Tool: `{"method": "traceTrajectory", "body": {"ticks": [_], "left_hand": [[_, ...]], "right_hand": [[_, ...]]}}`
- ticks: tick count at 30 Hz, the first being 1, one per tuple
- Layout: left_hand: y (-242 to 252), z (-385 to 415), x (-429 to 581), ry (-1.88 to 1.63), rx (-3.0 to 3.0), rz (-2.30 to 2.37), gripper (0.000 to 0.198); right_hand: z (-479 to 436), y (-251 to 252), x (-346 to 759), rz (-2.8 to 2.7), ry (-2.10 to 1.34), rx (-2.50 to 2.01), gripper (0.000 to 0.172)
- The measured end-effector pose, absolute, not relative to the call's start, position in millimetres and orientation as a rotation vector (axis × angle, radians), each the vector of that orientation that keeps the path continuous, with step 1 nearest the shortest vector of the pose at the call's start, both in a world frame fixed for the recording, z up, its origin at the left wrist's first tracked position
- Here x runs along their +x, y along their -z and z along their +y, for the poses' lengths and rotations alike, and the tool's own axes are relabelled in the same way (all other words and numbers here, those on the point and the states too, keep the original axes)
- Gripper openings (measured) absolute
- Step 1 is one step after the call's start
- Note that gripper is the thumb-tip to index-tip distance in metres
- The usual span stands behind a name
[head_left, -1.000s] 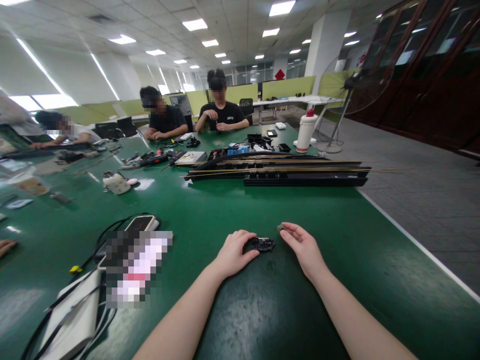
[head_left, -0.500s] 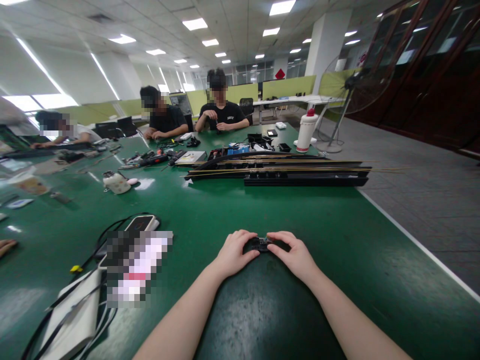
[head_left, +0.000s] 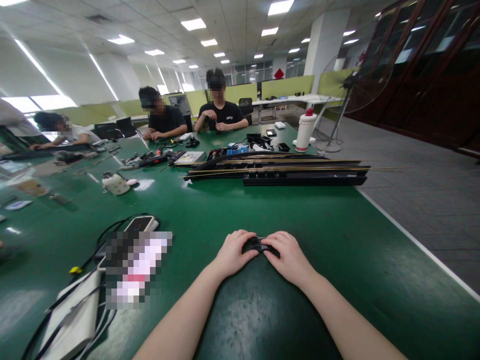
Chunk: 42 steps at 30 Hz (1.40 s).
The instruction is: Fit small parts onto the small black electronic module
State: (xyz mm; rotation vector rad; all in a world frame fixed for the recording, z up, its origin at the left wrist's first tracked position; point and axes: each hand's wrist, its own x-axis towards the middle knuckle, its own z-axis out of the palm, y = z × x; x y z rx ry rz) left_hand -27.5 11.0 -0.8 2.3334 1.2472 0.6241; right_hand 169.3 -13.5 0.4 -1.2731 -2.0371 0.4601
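A small black part lies between my two hands, low over the green tabletop near its front edge. My left hand grips its left end between thumb and fingers. On the right end, my right hand has its thumb below and its fingers curled over the top. Fingers cover both ends of the part, and its fine details are too small to make out.
Long black profiles with thin rods lie across the table ahead. A phone, cables and a white box are at the left. Beyond stand a white bottle and a small jar. Several people sit at the far side.
My right hand's fingers have moved left and closed further over the part. My left hand stays in place. The other person's hand at the left edge has mostly gone out of view.
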Motion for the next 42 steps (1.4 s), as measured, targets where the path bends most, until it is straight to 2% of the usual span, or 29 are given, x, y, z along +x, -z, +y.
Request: {"method": "traceTrajectory", "body": {"ticks": [15,31,42], "left_hand": [[3.3,11.4,-28.2,-0.630,2.314,1.285,0.044],[4.0,11.9,-27.2,-0.654,2.321,1.272,0.032],[4.5,11.2,-29.2,-0.679,2.313,1.257,0.038]], "right_hand": [[-10.4,5.9,171.4,-1.694,-0.713,-1.354,0.039],[-11.0,3.1,170.0,-1.696,-0.718,-1.379,0.033],[-11.4,2.8,170.1,-1.728,-0.708,-1.370,0.033]]}}
